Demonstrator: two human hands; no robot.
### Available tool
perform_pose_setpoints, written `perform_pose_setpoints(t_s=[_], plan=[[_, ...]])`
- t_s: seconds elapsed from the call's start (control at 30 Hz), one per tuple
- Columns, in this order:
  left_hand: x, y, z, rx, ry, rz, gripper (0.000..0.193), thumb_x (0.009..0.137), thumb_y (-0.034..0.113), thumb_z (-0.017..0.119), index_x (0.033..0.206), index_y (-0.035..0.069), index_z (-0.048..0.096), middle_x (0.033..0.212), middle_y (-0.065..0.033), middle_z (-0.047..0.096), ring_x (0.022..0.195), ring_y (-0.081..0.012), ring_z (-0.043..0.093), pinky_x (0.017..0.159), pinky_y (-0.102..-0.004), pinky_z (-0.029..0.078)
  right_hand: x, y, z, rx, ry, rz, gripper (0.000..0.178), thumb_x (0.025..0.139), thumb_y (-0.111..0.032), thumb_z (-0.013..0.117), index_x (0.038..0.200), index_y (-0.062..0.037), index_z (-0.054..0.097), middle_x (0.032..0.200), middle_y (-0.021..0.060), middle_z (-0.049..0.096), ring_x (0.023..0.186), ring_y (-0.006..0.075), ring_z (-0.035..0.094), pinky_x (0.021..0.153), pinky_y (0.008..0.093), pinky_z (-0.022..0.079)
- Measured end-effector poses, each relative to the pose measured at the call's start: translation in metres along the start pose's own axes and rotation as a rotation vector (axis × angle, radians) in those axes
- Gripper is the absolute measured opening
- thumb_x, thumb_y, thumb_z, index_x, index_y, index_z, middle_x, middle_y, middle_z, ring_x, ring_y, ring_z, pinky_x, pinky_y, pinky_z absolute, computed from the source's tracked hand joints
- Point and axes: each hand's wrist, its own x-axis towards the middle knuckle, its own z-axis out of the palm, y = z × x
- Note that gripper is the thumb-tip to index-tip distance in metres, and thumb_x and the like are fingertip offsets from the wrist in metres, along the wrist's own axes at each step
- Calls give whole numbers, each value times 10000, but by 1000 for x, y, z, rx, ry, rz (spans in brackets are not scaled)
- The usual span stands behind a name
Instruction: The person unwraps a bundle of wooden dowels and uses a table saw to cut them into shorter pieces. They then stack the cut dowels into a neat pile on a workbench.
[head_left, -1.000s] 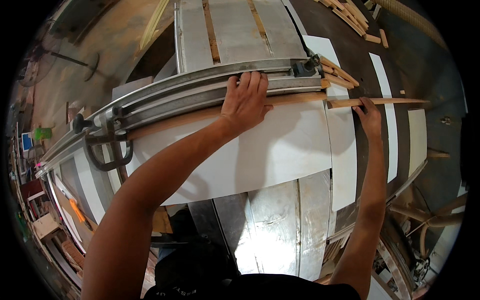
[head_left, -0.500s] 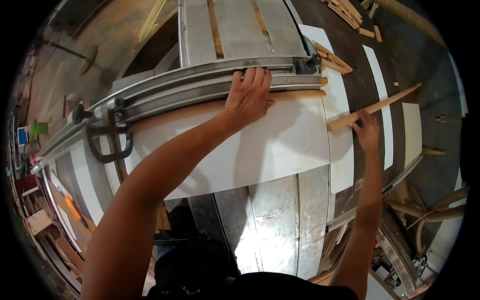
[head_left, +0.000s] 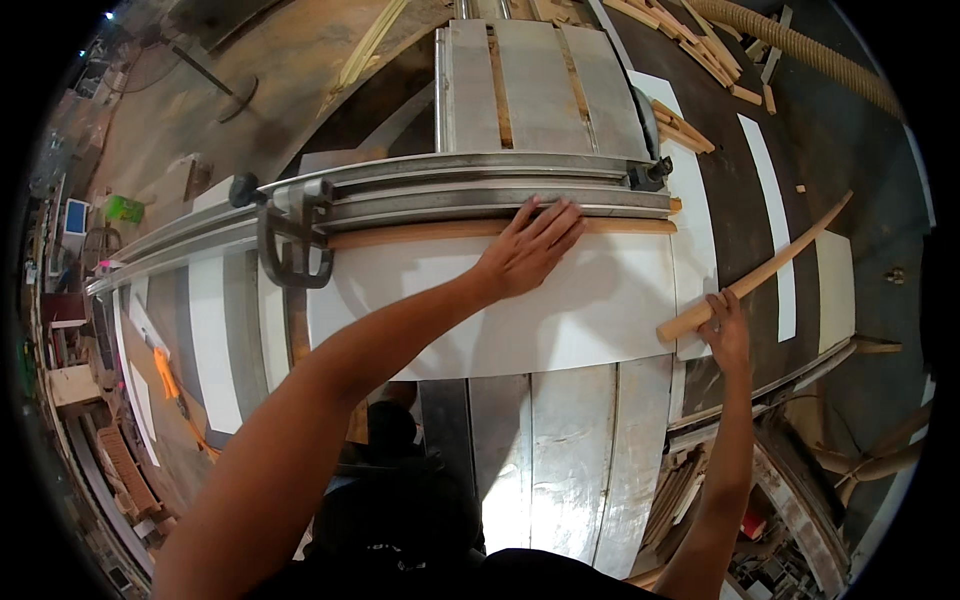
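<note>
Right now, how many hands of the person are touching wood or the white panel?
2. The left hand lies flat on the white panel, fingertips at the wooden strip along the metal fence. The right hand holds a loose wooden stick near its lower end.

Strip (head_left: 752, 282) right of panel (head_left: 560, 310) on saw table (head_left: 560, 470)

- I'm seeing both forearms bare, no sleeves reaching them.
- left hand (head_left: 528, 248) and right hand (head_left: 727, 327) are wearing no gloves.
- Dark clothing is showing at the bottom edge.
</note>
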Motion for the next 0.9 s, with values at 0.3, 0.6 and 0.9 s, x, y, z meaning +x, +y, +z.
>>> perform_pose_setpoints(t_s=[0.3,0.6,0.9], plan=[[-78,8,-21,-171,-130,-264,400,811,68,565,1209,85,603,1107,-129,566,1076,-327,528,954,-463,402,-39,-119,-36,-11,151,-198,649,602,-122,866,1217,-108,658,1329,141,549,1166,334,538,987,451,459],[-138,117,-61,-357,-99,-182,309,850,107,562,1146,30,603,1178,-100,570,1140,-254,522,922,-396,420,-11,-296,43,27,269,-162,614,720,-498,793,1191,-116,694,1317,169,560,1190,337,521,948,477,400],[-154,35,-90,-302,40,-440,546,702,85,689,1225,32,543,1313,-188,515,1254,-365,469,1061,-506,353,9,-384,99,367,306,-237,429,817,-329,742,1149,-66,676,1303,170,558,1112,371,563,925,446,490]])
